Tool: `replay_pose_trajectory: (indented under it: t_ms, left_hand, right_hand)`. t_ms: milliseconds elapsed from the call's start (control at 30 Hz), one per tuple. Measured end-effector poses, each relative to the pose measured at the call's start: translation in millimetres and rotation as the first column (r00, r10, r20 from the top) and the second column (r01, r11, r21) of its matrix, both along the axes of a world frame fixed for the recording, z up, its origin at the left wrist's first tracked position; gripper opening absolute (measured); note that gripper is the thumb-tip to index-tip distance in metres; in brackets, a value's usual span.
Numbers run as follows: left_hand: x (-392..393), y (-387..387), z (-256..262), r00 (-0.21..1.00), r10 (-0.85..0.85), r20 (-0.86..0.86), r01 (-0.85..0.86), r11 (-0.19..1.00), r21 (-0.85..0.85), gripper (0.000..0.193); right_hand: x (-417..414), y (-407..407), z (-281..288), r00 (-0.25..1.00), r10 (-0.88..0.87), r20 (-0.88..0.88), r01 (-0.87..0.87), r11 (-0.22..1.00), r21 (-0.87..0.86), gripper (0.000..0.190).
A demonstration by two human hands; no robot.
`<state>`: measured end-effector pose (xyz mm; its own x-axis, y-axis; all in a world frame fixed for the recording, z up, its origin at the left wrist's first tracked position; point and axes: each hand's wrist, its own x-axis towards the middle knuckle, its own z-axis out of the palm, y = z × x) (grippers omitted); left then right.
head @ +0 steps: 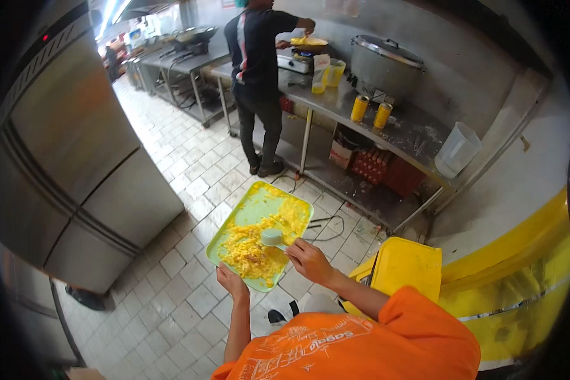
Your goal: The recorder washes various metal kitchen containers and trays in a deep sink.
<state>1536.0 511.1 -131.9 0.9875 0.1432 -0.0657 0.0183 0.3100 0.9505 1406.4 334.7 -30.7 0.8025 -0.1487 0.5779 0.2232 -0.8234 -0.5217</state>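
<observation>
My left hand (232, 280) grips the near left edge of a light green plastic tray (245, 214), holding it above the floor. Scrambled egg (254, 249) lies heaped on the tray's near half, with a thinner spread along its right side. In my right hand (308, 259) is the handle of a pale green scoop (271, 236), whose bowl is over the egg. The fingers of my left hand under the tray are hidden.
A co-worker (259, 71) stands at a steel table (332, 102) with a pan (309, 44) on a burner. A large cooker (387, 66), two cans and a plastic jug (457, 149) share that table. A yellow bin (406, 268) is at my right, a steel refrigerator (85, 156) at left.
</observation>
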Motion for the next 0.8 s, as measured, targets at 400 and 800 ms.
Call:
replay_pose_trajectory:
  t_ms: [400,800]
  left_hand:
    - [118.2,-48.2,-55.5,0.906,-0.408,-0.114,0.403,0.913,-0.064,0.028]
    - [200.4,-127.6,-51.4,0.940,-0.341,0.004,0.339,0.932,-0.128,0.029]
  right_hand:
    - [79.7,39.7,-50.6,0.876,-0.396,-0.276,0.389,0.917,-0.082,0.018]
    - [167.7,-42.4,-53.8,0.901,-0.397,-0.177,0.420,0.899,0.123,0.018]
